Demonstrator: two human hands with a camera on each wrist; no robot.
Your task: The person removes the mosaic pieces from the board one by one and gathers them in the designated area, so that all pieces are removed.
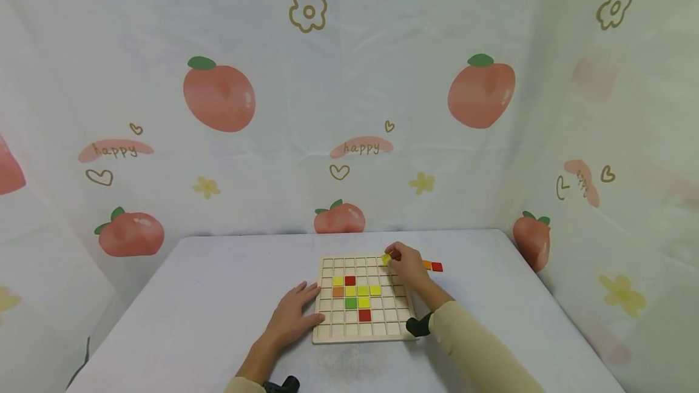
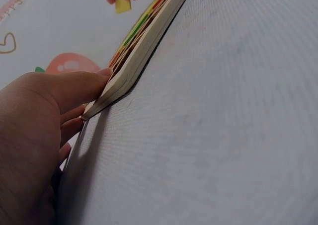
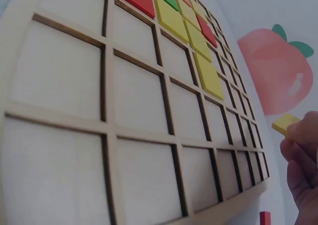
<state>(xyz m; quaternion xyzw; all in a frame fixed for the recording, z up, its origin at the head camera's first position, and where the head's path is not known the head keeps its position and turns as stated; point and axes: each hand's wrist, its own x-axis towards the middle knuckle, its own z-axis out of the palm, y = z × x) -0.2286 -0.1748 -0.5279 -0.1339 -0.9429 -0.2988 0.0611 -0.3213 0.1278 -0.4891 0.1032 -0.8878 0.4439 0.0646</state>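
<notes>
A square wooden grid board [image 1: 349,331] lies on the white table, with several yellow, red, green and orange tiles set in its middle and left cells. My right hand [image 1: 406,265] pinches a yellow tile [image 3: 285,124] between thumb and fingers, held above the board's far right corner. At the board's left edge my left hand [image 1: 292,314] rests with fingers spread. In the left wrist view its thumb [image 2: 84,88] touches the board's rim from above, and the other fingers lie along the side. A green tile [image 1: 351,303] sits beside a yellow one.
An orange tile [image 1: 428,265] and a red tile [image 1: 437,267] lie on the table right of the board, partly behind my right hand. The white tabletop [image 1: 229,278] reaches back to a printed cloth wall [image 1: 273,187].
</notes>
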